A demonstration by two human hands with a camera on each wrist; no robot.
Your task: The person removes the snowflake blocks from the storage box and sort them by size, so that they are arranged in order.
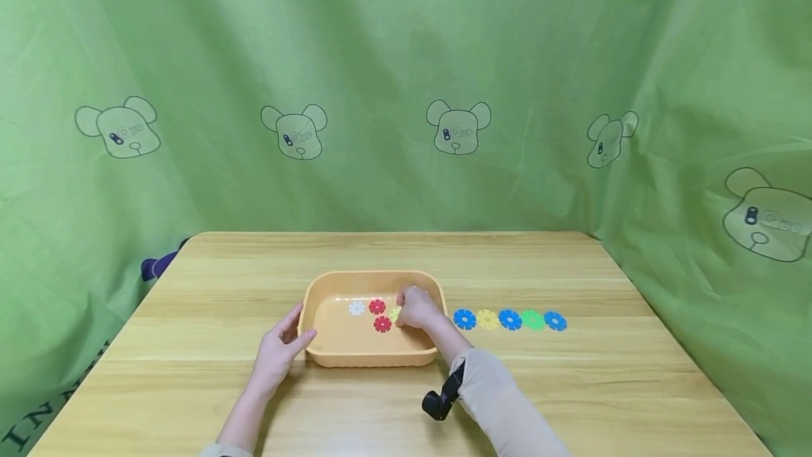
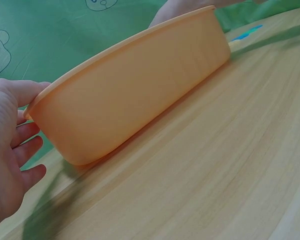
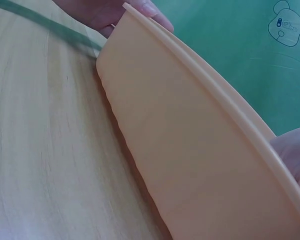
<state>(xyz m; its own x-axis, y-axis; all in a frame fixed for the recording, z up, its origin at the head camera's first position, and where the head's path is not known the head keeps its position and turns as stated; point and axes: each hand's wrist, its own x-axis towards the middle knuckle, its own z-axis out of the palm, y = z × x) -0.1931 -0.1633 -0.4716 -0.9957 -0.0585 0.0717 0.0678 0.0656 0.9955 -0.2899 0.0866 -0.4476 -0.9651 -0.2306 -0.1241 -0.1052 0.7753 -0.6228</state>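
An orange plastic basin [image 1: 400, 360] stands on the table. My left hand [image 1: 279, 352] grips its left rim, the thumb over the edge and the fingers outside, as the left wrist view also shows. Inside the basin, my right hand [image 1: 419, 307] pinches a yellow snowflake disc [image 1: 395, 314] at its fingertips. Left of that disc lie two red snowflake discs [image 1: 383, 324] and a white one [image 1: 357, 309]. In the right wrist view the basin wall hides most of the right hand [image 3: 295, 157].
Right of the basin, a row of snowflake discs lies on the wooden table [image 1: 571, 386]: blue [image 1: 464, 319], yellow [image 1: 488, 319], blue [image 1: 510, 320], green [image 1: 533, 320] and blue [image 1: 555, 321]. A green curtain [image 1: 380, 189] hangs behind the table and at its sides.
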